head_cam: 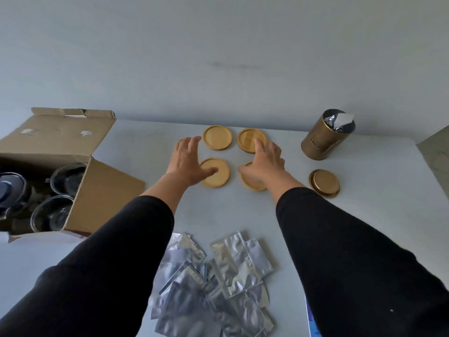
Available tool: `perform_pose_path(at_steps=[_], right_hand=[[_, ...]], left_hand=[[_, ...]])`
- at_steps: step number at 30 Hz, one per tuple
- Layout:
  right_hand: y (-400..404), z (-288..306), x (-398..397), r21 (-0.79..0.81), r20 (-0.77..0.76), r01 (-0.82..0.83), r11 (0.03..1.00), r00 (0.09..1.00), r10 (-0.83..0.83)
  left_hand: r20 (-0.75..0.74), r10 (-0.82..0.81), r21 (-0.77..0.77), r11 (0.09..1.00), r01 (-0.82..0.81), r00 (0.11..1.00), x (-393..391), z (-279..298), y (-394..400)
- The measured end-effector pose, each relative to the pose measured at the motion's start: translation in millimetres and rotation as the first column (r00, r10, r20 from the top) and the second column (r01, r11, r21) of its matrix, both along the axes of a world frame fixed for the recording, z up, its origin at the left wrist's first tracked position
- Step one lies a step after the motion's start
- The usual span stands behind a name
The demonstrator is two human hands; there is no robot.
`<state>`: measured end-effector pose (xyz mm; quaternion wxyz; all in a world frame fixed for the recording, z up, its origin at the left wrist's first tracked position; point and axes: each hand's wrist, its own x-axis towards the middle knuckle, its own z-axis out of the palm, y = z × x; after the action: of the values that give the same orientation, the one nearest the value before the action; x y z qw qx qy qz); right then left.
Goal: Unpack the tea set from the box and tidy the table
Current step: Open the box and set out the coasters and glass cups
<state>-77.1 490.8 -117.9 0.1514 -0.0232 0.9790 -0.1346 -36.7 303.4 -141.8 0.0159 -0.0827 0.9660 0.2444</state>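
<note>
Both hands are lying spread open, gripping nothing: left hand (188,161) and right hand (263,164) are each covering a round wooden coaster (217,173) near the white tabletop's (364,215) far edge.

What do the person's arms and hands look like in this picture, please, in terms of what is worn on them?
Both arms wear plain black long sleeves that end short of the wrists, leaving the lower forearms bare. The left hand and right hand are bare: no gloves, rings, watch or bracelet can be seen. A tiny pale speck sits on the right sleeve.

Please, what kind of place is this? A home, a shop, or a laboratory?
Probably a home, though I cannot be sure: a plain white table against a bare wall, with an opened cardboard box of glassware, wooden coasters, a tea tin and foil sachets. No shop or laboratory fittings show.
</note>
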Motion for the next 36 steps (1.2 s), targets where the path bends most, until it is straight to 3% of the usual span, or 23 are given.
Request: perform_pose_path(at_steps=[10, 17, 26, 36], right_hand=[[-112, 102, 56, -0.103, -0.154, -0.171, 0.980, 0.976, 0.154], [-205, 126, 128, -0.127, -0.151, -0.248, 0.960, 0.962, 0.228], [-287, 92, 187, -0.060, -0.090, -0.319, 0.946, 0.945, 0.313], [-310, 54, 168, 0.075, -0.113, -0.397, 0.915, 0.908, 0.403]], left_hand=[[-0.170, 0.105, -0.117, 0.985, -0.126, 0.980, 71, 106, -109], [-0.155, 0.158, -0.175, 0.967, -0.184, 0.975, 154, 145, -207], [-0.007, 0.050, -0.203, 0.978, -0.050, 0.999, 208, 121, -273], [0.148, -0.040, -0.217, 0.973, 0.072, 0.988, 202, 69, -264]])
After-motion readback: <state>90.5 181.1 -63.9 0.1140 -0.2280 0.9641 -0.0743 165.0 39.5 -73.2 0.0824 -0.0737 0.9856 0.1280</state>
